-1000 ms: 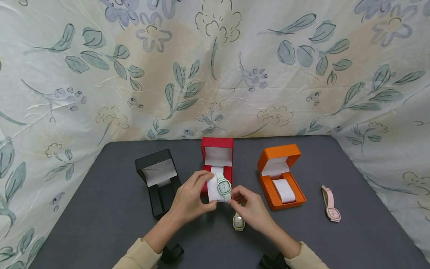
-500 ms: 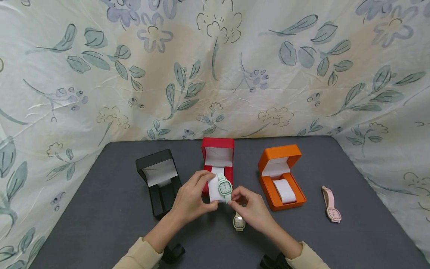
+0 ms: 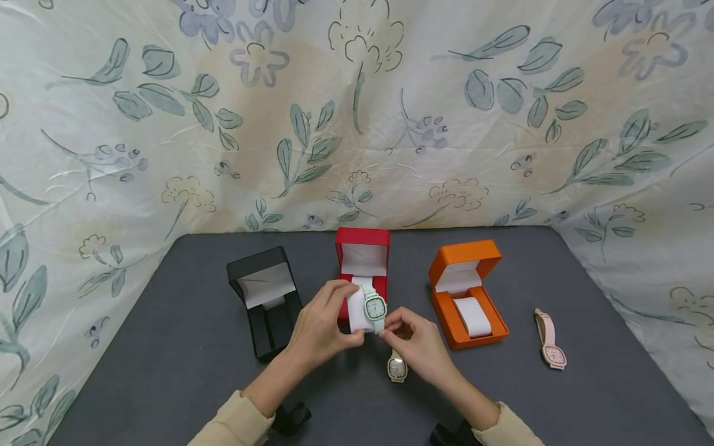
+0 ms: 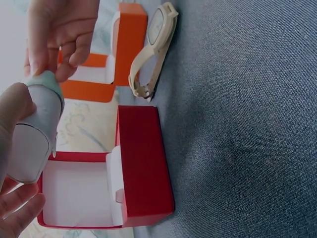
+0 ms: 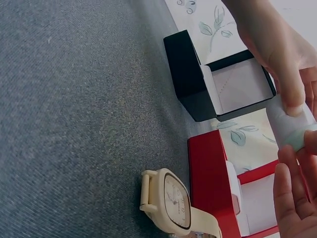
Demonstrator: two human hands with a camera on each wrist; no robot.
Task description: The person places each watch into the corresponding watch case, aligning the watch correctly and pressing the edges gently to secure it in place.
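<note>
My left hand grips a white watch cushion between thumb and fingers, above the front of the open red box. Around the cushion's right part goes a mint-green watch, its dial facing up. With thumb and fingertips my right hand pinches the lower end of its strap. Whether the strap is fastened cannot be seen. On the table just below the hands lies a cream watch, its strap partly hidden by the right hand in the head view.
An open black box stands left of the red one. To the right, an open orange box holds a white cushion. Farther right a pink watch lies on the dark grey table. Floral cloth hangs behind.
The left hand has lifted slightly and shifted a little to the right with the cushion and mint-green watch. The right hand keeps its pinch on the strap. Boxes and other watches stay put.
</note>
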